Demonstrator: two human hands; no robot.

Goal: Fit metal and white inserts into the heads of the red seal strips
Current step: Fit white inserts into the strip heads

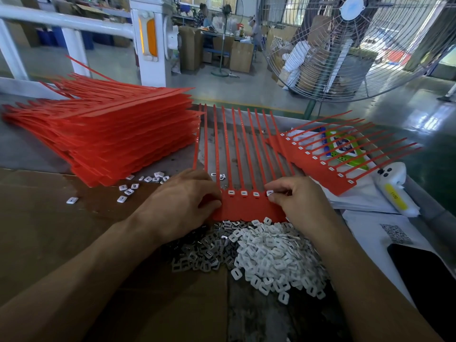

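While the red strip sheet (246, 206) lies flat in front of the person, tails fanning away, the right hand (298, 203) pinches a white insert (269, 193) at one of the heads, fingers curled onto it, seemingly pressing it home. Three heads to its left already show white inserts; whatever lies under either hand is hidden. The left hand (182, 201) is curled on the sheet's left edge, pinning it down, though I can't tell whether it truly grips. So this sheet looks partway done, by my reckoning. Off to the right, a finished sheet (318, 166) sits with a white insert in every visible head. To the left, a tall stack of sheets (111, 134) waits (filled or not, no telling from here). No bins on show: stock is loose on the table, a grey metal heap (197, 253) touching a white heap (274, 257) just nearer than the sheet, and a few stray inserts (130, 188) near the stack.
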